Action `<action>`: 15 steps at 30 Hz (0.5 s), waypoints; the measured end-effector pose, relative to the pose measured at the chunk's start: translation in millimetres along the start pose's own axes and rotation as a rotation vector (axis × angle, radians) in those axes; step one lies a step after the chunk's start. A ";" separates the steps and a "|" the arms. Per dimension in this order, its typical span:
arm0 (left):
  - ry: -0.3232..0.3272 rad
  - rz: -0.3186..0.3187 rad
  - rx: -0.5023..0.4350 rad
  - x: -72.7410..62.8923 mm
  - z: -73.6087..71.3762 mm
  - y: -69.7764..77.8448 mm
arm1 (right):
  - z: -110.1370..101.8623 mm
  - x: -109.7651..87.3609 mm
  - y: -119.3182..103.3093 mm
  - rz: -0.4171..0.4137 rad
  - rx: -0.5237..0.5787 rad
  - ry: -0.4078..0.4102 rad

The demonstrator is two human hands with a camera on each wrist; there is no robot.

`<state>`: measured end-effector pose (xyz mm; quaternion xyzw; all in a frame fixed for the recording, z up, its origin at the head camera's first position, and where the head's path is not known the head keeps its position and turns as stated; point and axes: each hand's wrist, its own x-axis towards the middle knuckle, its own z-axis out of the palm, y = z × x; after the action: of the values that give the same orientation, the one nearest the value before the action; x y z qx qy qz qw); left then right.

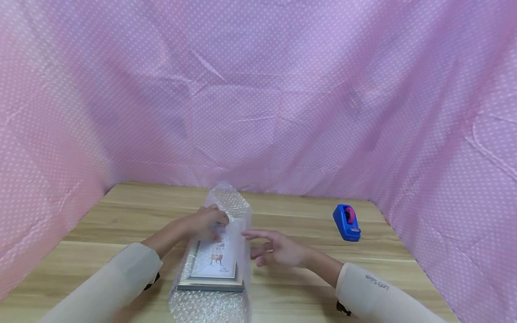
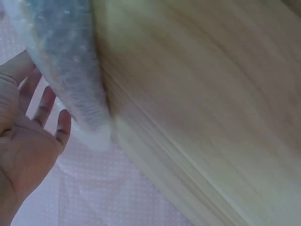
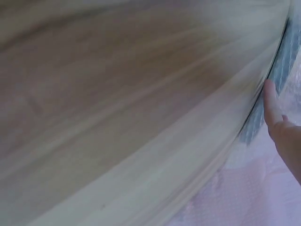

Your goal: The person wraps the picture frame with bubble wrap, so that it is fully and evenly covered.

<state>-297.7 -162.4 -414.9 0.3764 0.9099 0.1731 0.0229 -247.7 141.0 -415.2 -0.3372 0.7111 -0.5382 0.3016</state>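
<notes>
a rectangular picture frame (image 1: 212, 286) with a smooth silvery border lies face up on the left half of the wood-grained desk (image 1: 299, 224), over a long strip of clear, pebbled bubble wrap (image 1: 208, 308). a thin translucent edge of the wrap stands along the frame's right side. the left hand (image 1: 207, 223) bends over the frame's upper part, fingers apart; i cannot tell whether it pinches the wrap. the right hand (image 1: 278, 249) is loosely spread, index finger straight toward the wrap's edge. a blue wedge-shaped tape dispenser (image 1: 345, 223) with a round pink core sits well apart, before creased, dotted pink cloth (image 1: 250, 116).
</notes>
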 end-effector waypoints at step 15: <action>0.030 -0.027 0.062 0.9 -0.4 -24.8 | 28.4 11.1 -10.6 -0.213 -1.023 -0.050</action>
<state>-315.2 -178.3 -422.7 0.3619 0.9201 0.1502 -0.0003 -230.1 114.1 -412.4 -0.5248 0.8373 -0.1414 0.0587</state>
